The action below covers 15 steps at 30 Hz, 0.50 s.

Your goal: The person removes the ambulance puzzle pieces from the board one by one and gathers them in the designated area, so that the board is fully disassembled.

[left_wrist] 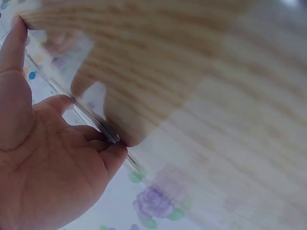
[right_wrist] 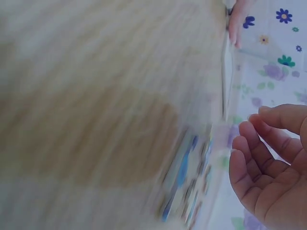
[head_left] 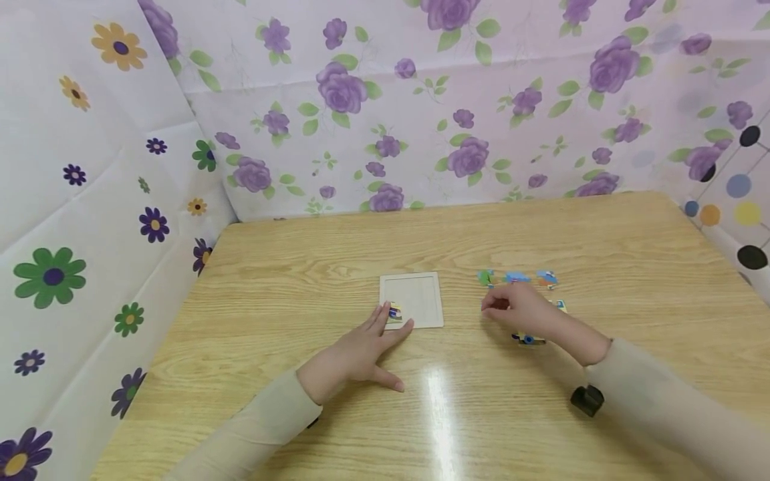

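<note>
A shallow square wooden puzzle tray [head_left: 426,300] lies on the table, one printed puzzle piece [head_left: 394,312] in its lower left corner. My left hand [head_left: 361,351] rests at the tray's near left corner, fingers spread, fingertips on its rim and by that piece. To the right, my right hand [head_left: 520,308] hovers over loose puzzle pieces [head_left: 516,276], partly hiding them. Its fingers bend loosely, the thumb [right_wrist: 280,117] close to the index fingertip. No piece shows between them in the right wrist view.
Near the right hand, a yellow and blue piece [head_left: 529,339] lies below the wrist and another [head_left: 562,305] beyond it. The wood-grain table [head_left: 289,267] meets a flowered cloth wall [head_left: 421,133] at the back and another cloth [head_left: 120,220] on the left.
</note>
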Tool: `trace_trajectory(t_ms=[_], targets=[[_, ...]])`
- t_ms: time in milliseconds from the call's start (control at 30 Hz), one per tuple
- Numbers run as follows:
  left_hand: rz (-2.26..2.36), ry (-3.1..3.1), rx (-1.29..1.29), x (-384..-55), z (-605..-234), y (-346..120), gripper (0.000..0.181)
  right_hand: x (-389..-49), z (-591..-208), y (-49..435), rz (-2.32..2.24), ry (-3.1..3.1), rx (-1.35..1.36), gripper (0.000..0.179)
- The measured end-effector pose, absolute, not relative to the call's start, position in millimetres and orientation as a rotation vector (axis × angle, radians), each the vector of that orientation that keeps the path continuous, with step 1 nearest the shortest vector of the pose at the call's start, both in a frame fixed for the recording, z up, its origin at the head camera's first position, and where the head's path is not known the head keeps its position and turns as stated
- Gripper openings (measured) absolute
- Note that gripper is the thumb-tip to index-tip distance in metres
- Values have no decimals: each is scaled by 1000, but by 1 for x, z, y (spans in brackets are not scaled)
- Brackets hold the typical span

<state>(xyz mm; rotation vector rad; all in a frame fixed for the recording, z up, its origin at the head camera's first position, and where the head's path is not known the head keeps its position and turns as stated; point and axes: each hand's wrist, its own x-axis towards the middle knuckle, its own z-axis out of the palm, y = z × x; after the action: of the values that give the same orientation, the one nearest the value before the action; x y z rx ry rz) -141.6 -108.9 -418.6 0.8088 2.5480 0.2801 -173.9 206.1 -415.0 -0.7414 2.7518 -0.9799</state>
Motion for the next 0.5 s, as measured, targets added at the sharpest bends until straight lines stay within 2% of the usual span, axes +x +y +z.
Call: trace_trajectory(t_ms=[500], targets=[[237,2570,753,-141,-416,-107,101,-191,-411,160,-1056,2657,-821,5]])
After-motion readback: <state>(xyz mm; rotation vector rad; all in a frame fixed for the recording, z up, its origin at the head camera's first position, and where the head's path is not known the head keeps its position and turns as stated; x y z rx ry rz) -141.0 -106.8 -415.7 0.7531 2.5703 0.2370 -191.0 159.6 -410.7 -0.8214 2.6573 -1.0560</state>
